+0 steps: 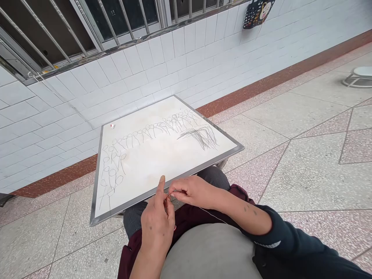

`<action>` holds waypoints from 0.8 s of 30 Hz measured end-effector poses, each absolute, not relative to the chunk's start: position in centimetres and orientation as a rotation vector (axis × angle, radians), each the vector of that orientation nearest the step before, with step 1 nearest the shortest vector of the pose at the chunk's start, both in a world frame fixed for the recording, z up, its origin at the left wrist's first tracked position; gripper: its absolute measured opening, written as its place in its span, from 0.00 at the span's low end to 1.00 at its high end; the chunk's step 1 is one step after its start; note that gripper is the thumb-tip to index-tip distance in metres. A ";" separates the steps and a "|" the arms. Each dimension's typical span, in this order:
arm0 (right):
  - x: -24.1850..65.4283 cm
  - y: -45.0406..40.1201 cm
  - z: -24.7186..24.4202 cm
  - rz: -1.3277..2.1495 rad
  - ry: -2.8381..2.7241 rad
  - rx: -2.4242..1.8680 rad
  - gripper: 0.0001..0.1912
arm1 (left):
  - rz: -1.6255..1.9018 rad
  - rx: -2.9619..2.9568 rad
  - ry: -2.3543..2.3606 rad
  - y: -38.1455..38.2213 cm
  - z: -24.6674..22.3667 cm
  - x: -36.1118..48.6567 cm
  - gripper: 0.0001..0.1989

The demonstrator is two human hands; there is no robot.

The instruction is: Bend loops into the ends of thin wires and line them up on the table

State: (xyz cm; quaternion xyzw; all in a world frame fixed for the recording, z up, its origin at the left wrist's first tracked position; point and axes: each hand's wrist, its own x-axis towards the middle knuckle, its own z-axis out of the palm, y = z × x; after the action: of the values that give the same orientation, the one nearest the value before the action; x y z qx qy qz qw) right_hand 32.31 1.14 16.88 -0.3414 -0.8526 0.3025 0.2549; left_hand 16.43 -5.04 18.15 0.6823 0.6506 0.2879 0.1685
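Over my lap, at the table's near edge, both hands meet fingertip to fingertip. My left hand [158, 217] has its index finger raised, while the thumb and other fingers pinch a thin wire-like strand. My right hand [193, 190] pinches at the same spot; the fingers hide most of the strand. A pale thread [213, 215] trails below my right forearm. On the white table [145, 166], thin dark strands bent into loops with tails [151, 130] lie in a curved row. A loose bundle of straight dark strands [203, 135] rests at the right.
A small white and red item [112, 126] sits at the table's far left corner. Behind stands a white tiled wall [162, 50] with a barred window [101, 23]. A black basket [257, 14] hangs there. A white stool [363, 72] stands on the floor far right.
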 end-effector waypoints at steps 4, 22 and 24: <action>31.9 1.1 16.8 0.827 -2.321 -0.951 0.08 | 0.785 1.976 1.909 -5.1 17.9 16.4 0.26; 31.4 0.7 17.0 0.997 -2.184 -0.993 0.09 | 0.864 1.926 2.024 -5.0 17.9 16.1 0.24; 31.3 0.6 16.9 0.982 -2.178 -0.990 0.09 | 0.861 1.948 2.042 -5.0 17.8 16.1 0.23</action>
State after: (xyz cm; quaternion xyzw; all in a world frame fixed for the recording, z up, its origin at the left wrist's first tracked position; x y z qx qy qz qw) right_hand 31.28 0.64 16.89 -0.3681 -0.8100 0.3651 0.2740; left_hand 16.08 -5.00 17.75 0.6573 0.6888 0.2906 0.0954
